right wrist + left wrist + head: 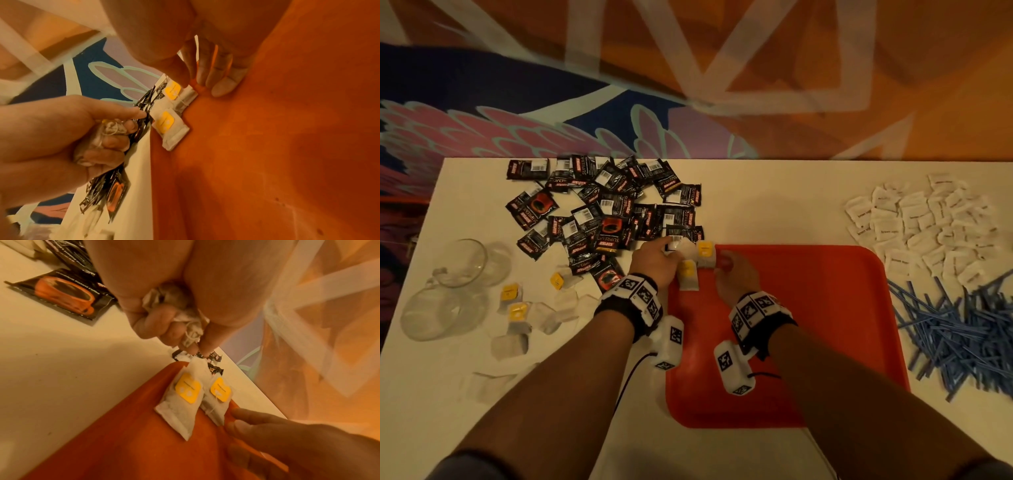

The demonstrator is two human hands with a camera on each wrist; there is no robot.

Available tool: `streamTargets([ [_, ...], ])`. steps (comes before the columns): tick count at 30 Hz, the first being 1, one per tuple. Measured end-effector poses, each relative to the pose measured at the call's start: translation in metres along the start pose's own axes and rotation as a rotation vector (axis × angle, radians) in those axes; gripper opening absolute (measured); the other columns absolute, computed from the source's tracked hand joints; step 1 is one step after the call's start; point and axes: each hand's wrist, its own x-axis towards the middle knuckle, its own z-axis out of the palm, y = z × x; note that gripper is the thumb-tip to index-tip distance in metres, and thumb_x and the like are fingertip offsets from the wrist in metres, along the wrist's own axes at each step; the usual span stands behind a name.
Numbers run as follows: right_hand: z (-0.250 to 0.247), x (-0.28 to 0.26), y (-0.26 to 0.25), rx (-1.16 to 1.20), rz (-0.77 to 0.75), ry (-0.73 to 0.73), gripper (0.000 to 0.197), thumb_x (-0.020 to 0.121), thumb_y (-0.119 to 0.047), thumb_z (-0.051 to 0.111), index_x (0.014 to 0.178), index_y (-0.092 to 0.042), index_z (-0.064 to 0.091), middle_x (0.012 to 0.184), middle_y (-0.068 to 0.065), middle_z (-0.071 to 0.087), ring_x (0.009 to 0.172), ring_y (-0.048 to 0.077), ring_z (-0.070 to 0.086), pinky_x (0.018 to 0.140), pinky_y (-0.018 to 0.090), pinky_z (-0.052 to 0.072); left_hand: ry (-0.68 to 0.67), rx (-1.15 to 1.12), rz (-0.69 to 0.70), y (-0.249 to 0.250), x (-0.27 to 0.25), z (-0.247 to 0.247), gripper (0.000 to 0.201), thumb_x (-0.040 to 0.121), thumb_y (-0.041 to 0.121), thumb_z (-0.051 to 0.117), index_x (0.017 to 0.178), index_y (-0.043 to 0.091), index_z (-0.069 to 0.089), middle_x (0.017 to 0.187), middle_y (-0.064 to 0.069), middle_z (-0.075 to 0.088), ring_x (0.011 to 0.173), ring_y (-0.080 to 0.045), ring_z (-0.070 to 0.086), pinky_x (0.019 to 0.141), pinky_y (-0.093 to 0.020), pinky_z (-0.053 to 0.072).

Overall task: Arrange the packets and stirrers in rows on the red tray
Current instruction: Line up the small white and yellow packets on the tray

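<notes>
The red tray (825, 342) lies on the white table. Two tea bags with yellow tags, one nearer (687, 274) (180, 404) and one farther (705, 256) (218, 397), lie side by side in its far left corner. My left hand (659, 255) (185, 337) hovers over the tray's corner and grips a crumpled bunch of tea bags (174, 308) (100, 134) in its curled fingers. My right hand (726, 265) (197, 84) rests on the tray with fairly straight fingers. Its thumb touches the edge of the farther tea bag (185, 95).
A heap of black coffee sachets (602, 205) lies at the far left. White sugar packets (921, 222) and blue stirrers (962, 329) lie right of the tray. Two glass cups (448, 291) and loose tea bags (524, 318) lie at the left.
</notes>
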Motion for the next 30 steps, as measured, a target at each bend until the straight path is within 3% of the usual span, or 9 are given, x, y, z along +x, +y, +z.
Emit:
streamTargets([
  [2,-0.001,-0.001,0.0,0.0,-0.023,-0.005,0.037,0.096,-0.008,0.05,0.131,-0.017,0.054,0.134,0.002,0.055,0.124,0.02,0.051,0.103,0.027,0.038,-0.053,0.003,0.007,0.0,0.0,0.001,0.044,0.095,0.029,0.063,0.137,0.022,0.059,0.141,-0.006,0.058,0.128,-0.024,0.053,0.109,-0.035,0.041],
  [4,-0.002,-0.004,-0.001,0.011,-0.038,0.001,0.035,0.095,-0.007,0.052,0.129,-0.018,0.055,0.13,0.0,0.056,0.121,0.018,0.052,0.1,0.025,0.038,-0.05,0.001,0.02,0.001,-0.001,0.001,0.042,0.095,0.028,0.064,0.137,0.024,0.06,0.14,-0.004,0.058,0.126,-0.024,0.054,0.108,-0.034,0.042],
  [6,-0.002,-0.005,0.001,0.019,-0.037,0.028,0.031,0.093,-0.01,0.055,0.123,-0.019,0.057,0.122,0.0,0.058,0.116,0.019,0.053,0.095,0.027,0.042,0.042,-0.005,0.001,0.0,-0.003,0.0,0.036,0.093,0.026,0.065,0.128,0.023,0.063,0.129,-0.007,0.062,0.117,-0.026,0.058,0.096,-0.03,0.046],
  [8,-0.001,-0.007,0.006,0.04,-0.003,0.024,0.023,0.091,-0.013,0.059,0.113,-0.02,0.059,0.109,-0.002,0.06,0.107,0.017,0.058,0.081,0.023,0.046,0.126,0.04,-0.006,-0.005,-0.009,0.001,0.018,0.093,0.027,0.065,0.111,0.024,0.065,0.116,-0.008,0.065,0.105,-0.027,0.062,0.081,-0.029,0.047],
  [10,0.002,-0.012,0.009,0.014,0.022,-0.036,0.017,0.091,-0.016,0.061,0.107,-0.021,0.061,0.105,-0.003,0.064,0.1,0.013,0.06,0.075,0.021,0.049,0.14,0.125,0.048,-0.012,-0.016,0.003,0.007,0.092,0.03,0.065,0.098,0.026,0.065,0.104,-0.006,0.069,0.096,-0.027,0.065,0.073,-0.029,0.048],
  [16,0.013,-0.022,0.008,-0.12,-0.061,-0.136,0.015,0.092,-0.017,0.06,0.105,-0.016,0.067,0.107,0.0,0.069,0.097,0.015,0.064,0.078,0.021,0.049,0.043,0.402,0.223,-0.01,-0.017,0.008,0.035,0.095,0.032,0.06,0.13,0.027,0.062,0.127,-0.008,0.063,0.115,-0.029,0.058,0.093,-0.041,0.05],
  [22,0.015,-0.022,0.008,-0.146,-0.097,-0.138,0.016,0.093,-0.019,0.059,0.105,-0.019,0.07,0.111,-0.002,0.069,0.101,0.015,0.064,0.087,0.025,0.05,0.023,0.4,0.218,-0.002,-0.011,0.008,0.011,0.094,0.029,0.063,0.101,0.024,0.069,0.11,-0.004,0.067,0.1,-0.024,0.062,0.083,-0.036,0.052],
  [27,0.014,-0.022,0.009,-0.159,-0.112,-0.154,0.021,0.095,-0.021,0.055,0.111,-0.021,0.069,0.115,-0.004,0.068,0.106,0.014,0.062,0.083,0.019,0.038,0.057,0.373,0.227,0.001,-0.008,0.007,0.007,0.093,0.027,0.064,0.098,0.023,0.069,0.109,-0.005,0.066,0.1,-0.025,0.061,0.08,-0.035,0.051],
  [30,0.011,-0.024,0.008,-0.161,-0.117,-0.177,0.024,0.096,-0.02,0.054,0.117,-0.019,0.066,0.119,-0.002,0.067,0.108,0.015,0.061,0.086,0.02,0.043,0.071,0.365,0.223,0.002,-0.006,0.006,0.012,0.093,0.029,0.064,0.104,0.025,0.067,0.11,-0.005,0.066,0.101,-0.027,0.062,0.079,-0.034,0.05],
])
